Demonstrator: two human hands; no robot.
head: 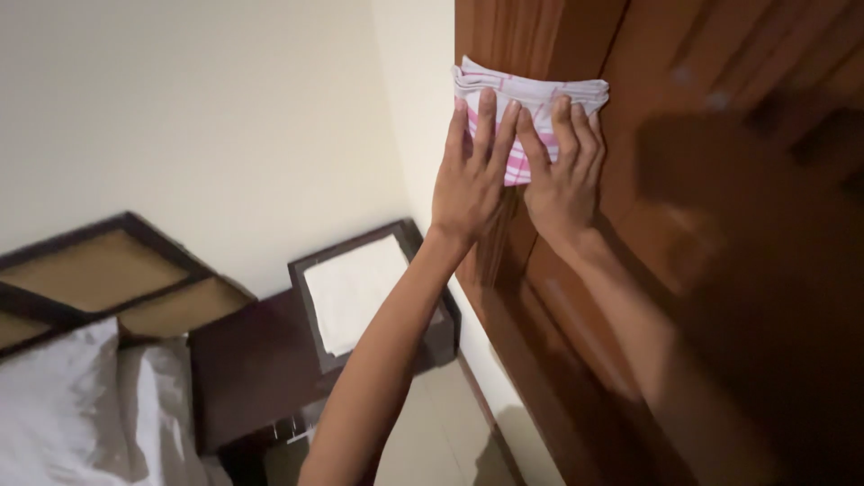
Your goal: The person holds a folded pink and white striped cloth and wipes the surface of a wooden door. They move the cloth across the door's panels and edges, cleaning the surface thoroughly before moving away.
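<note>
Against the wooden door [720,225], high up, one folded white-and-pink cloth [531,99] is pressed flat by two hands, left hand [472,175] and right hand [562,175], fingers spread over it so that it is kept from slipping. Below, one nightstand [252,369] and one pillow [63,414] are seen.

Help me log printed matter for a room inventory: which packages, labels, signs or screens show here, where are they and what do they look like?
None in view.
The nearest to one is a folded cloth, white with pink stripes, pressed flat against the brown wooden door by the left hand and right hand.
The white square in a dark frame by the nightstand is blank.
</note>
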